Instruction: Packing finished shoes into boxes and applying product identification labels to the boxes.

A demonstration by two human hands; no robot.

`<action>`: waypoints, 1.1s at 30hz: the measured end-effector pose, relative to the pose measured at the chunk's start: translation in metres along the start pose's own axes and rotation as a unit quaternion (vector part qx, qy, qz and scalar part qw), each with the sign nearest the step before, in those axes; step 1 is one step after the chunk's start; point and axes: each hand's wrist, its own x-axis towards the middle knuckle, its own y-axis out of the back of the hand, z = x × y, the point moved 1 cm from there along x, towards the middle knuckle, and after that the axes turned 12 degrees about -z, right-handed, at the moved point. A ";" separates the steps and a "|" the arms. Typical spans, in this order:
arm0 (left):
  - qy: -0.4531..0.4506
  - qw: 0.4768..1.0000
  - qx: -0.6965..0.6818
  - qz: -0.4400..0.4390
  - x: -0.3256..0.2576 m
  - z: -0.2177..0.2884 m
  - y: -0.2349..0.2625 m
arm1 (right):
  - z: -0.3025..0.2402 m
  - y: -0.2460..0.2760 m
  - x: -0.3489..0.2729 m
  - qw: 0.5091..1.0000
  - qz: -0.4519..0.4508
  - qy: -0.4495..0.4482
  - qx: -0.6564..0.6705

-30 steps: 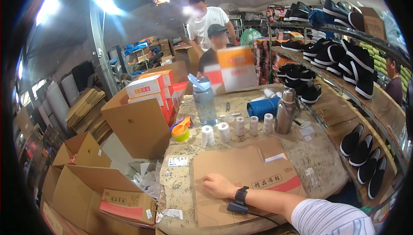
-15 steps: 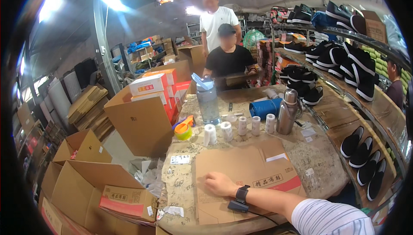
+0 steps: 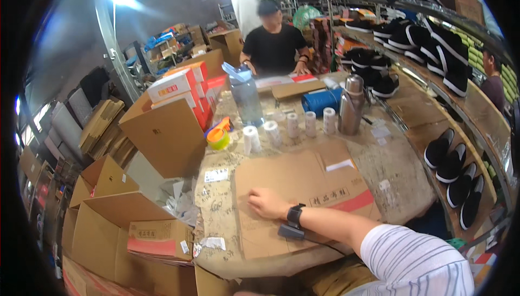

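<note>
My right hand [image 3: 268,204] rests on the left part of a flattened brown cardboard box [image 3: 287,171] with a red band. Its fingers are curled together, and whatever lies under them is hidden. A black strap [image 3: 295,216] circles the wrist, and a small dark device [image 3: 291,232] with a cable hangs beside it. The flattened box lies on a worn, covered table [image 3: 401,182]. My left hand is out of view.
Beyond the cardboard stand several white label rolls [image 3: 292,125], a steel flask [image 3: 351,109], a blue roll [image 3: 322,101] and a water bottle [image 3: 246,101]. An orange tape dispenser [image 3: 219,133] sits at left. Open cartons [image 3: 162,139] flank the table; shoe shelves [image 3: 422,101] line the right.
The whole view has shifted, so the table sits higher in it. My right hand stays on the cardboard. The seated person opposite has put a cardboard piece down on the table.
</note>
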 end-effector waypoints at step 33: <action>-0.032 0.989 0.125 -0.066 0.037 0.023 -0.035 | 0.037 0.127 -0.049 0.919 0.101 -0.160 0.345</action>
